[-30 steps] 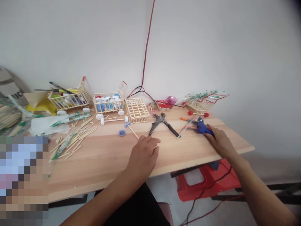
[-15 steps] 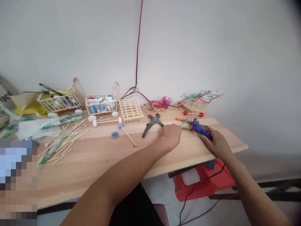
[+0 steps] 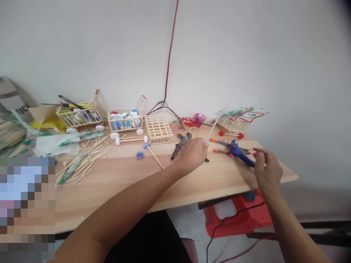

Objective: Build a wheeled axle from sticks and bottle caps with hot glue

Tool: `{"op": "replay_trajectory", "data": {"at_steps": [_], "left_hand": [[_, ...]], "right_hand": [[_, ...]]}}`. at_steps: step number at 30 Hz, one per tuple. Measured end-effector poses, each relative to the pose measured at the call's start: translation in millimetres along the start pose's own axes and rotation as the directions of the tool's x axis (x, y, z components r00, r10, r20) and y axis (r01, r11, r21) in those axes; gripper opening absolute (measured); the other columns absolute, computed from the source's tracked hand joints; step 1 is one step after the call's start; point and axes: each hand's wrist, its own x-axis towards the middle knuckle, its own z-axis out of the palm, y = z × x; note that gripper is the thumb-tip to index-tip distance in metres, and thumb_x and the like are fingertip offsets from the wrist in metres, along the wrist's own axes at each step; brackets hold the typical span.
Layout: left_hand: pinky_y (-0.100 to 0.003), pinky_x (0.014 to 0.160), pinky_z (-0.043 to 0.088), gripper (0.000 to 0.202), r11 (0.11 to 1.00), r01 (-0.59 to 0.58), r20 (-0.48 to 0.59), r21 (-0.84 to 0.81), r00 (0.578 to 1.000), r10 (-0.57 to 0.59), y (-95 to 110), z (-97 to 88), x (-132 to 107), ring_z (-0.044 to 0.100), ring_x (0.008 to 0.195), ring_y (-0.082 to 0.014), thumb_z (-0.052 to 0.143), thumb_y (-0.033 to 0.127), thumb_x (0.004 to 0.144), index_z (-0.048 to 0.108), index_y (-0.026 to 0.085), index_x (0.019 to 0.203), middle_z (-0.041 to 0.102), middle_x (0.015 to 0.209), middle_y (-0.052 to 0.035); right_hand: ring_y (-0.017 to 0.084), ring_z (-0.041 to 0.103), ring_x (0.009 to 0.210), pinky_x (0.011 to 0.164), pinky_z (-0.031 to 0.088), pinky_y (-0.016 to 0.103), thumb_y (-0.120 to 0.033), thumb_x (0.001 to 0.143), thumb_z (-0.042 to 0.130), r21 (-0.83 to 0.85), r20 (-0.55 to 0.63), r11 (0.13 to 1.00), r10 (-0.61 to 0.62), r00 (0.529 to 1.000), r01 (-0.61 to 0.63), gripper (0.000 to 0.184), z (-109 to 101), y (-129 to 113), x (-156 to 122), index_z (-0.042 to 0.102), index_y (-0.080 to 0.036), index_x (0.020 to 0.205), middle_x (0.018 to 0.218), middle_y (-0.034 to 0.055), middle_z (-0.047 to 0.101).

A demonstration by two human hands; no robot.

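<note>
Now, left hand [image 3: 192, 154] gripping a glue stick [image 3: 210, 132], right hand [image 3: 267, 168] empty, bottle caps [image 3: 117, 124] in a wooden cart [image 3: 125, 129]

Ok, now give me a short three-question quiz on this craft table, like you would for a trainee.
1. Which hand grips the thin translucent glue stick?
2. True or false: the red plastic stool stands on top of the pale wooden tabletop.
3. What fills the small cart built from pale wooden sticks?

Key:
1. The left hand.
2. False: it stands below the tabletop.
3. White and blue plastic bottle caps.
</note>
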Motion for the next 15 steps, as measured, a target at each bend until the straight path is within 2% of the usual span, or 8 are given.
{"op": "replay_trajectory", "data": {"at_steps": [2,3,4,7,10,13,15], "left_hand": [[-0.028,0.069,0.043,0.032,0.98,-0.063,0.005,-0.189,0.998,0.065,-6.1,-7.6,-8.0,0.062,0.076,-0.0178,0.041,0.029,0.092,0.059,0.016,0.07,0.068,0.077,-0.0068],[-0.026,0.066,0.042,0.031,0.945,-0.086,0.028,-0.315,0.995,0.1,-9.6,-11.0,-12.4,0.059,0.069,-0.015,0.042,0.028,0.091,0.057,0.015,0.066,0.066,0.071,-0.005],[-0.024,0.063,0.041,0.031,0.892,-0.087,0.064,-0.444,0.99,0.129,-13.2,-14.2,-17.1,0.055,0.062,-0.0124,0.042,0.027,0.09,0.055,0.015,0.065,0.063,0.065,-0.0032],[-0.021,0.053,0.037,0.026,0.703,0.021,0.207,-0.711,0.962,0.18,-23.9,-22.4,-34.0,0.044,0.049,-0.0082,0.044,0.028,0.09,0.055,0.014,0.07,0.053,0.054,0.0016],[-0.02,0.049,0.033,0.03,0.586,0.121,0.26,-0.801,0.953,0.159,-34.3,-32.0,-56.9,0.041,0.047,-0.0069,0.049,0.036,0.088,0.058,0.012,0.072,0.049,0.052,0.0027],[-0.021,0.052,0.034,0.033,0.548,0.188,0.277,-0.815,0.957,0.084,-46.5,-45.3,-84.8,0.041,0.049,-0.0063,0.053,0.039,0.087,0.063,0.01,0.075,0.05,0.054,0.0022],[-0.021,0.054,0.034,0.028,0.549,0.22,0.282,-0.806,0.959,0.03,-56.4,-54.6,-103.7,0.041,0.051,-0.0061,0.056,0.035,0.086,0.065,0.01,0.079,0.05,0.056,0.0026]], "right_hand": [[0.025,0.06,0.083,0.078,0.044,0.04,-0.045,0.096,0.037,0.104,0.029,0.995,-0.008,1.0,0.005,0.041,5.2,-24.0,-4.8,0.067,-0.018,0.102,0.087,0.0098,0.065],[0.022,0.059,0.078,0.076,0.045,0.037,-0.047,0.097,0.034,0.155,0.096,0.988,-0.036,0.995,0.021,0.044,9.2,-37.8,-8.5,0.067,-0.019,0.1,0.081,0.0065,0.062],[0.02,0.057,0.075,0.075,0.045,0.036,-0.049,0.097,0.035,0.287,0.188,0.958,-0.073,0.979,0.016,0.044,13.8,-52.7,-12.8,0.067,-0.018,0.1,0.077,0.0045,0.059],[0.018,0.054,0.074,0.076,0.044,0.033,-0.051,0.093,0.045,0.542,0.428,0.839,-0.226,0.875,-0.048,0.043,29.9,-99.6,-28.4,0.066,-0.019,0.112,0.076,0.0018,0.056],[0.016,0.052,0.071,0.069,0.043,0.03,-0.05,0.091,0.052,0.664,0.545,0.722,-0.29,0.787,-0.195,0.037,45.4,-138.0,-42.7,0.067,-0.02,0.107,0.072,0.0006,0.054],[0.014,0.048,0.065,0.063,0.041,0.027,-0.046,0.092,0.054,0.719,0.546,0.645,-0.294,0.784,-0.259,0.029,56.3,-162.1,-51.8,0.069,-0.021,0.092,0.065,-0.0011,0.049],[0.013,0.049,0.064,0.062,0.041,0.025,-0.044,0.092,0.054,0.732,0.547,0.63,-0.316,0.775,-0.259,0.027,61.0,-174.0,-55.6,0.068,-0.021,0.088,0.064,-0.0017,0.049]]}}
